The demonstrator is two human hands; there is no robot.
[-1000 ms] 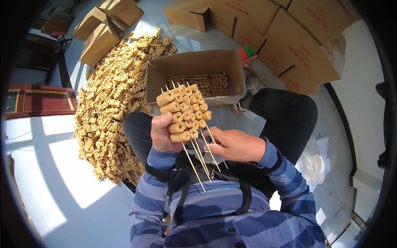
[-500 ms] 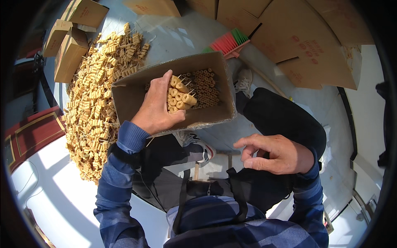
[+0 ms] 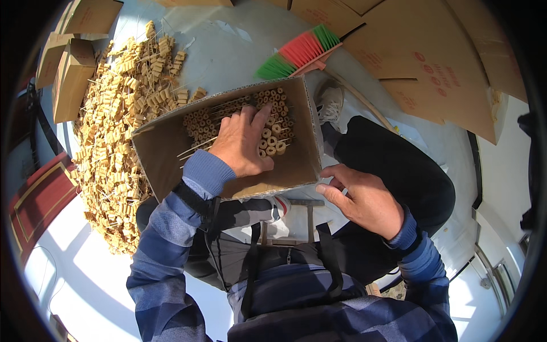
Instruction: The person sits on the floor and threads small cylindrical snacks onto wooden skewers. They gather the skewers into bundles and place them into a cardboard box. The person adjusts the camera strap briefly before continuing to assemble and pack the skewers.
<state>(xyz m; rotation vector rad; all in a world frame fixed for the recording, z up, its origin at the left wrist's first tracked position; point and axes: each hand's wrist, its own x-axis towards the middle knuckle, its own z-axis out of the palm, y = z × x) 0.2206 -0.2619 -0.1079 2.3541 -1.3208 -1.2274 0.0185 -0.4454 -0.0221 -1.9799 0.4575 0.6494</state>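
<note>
An open cardboard box [image 3: 285, 174] sits in front of my legs, with rows of skewers [image 3: 199, 122] packed inside, their tan, ring-shaped ends facing up. My left hand [image 3: 242, 139] reaches down into it, fingers and thumb wrapped around a bunch of skewers [image 3: 272, 141] at the box's right part. Thin sticks poke out to the left of that hand. The palm hides part of the bunch. Outside the box's near right corner, my right hand [image 3: 367, 199] hovers empty, thumb and fingers bent but apart.
A big heap of tan skewers [image 3: 117, 159] lies left of the box. Behind the box is a broom [image 3: 299, 54] with pink and green bristles. Cardboard boxes [image 3: 74, 74] stand far left; flattened cardboard [image 3: 421, 68] fills the far right. My shoes [image 3: 329, 105] flank the box.
My left hand has lowered its bunch of skewers into the box, onto the packed rows. My right hand has moved up and closer to the box. The view has shifted slightly.
</note>
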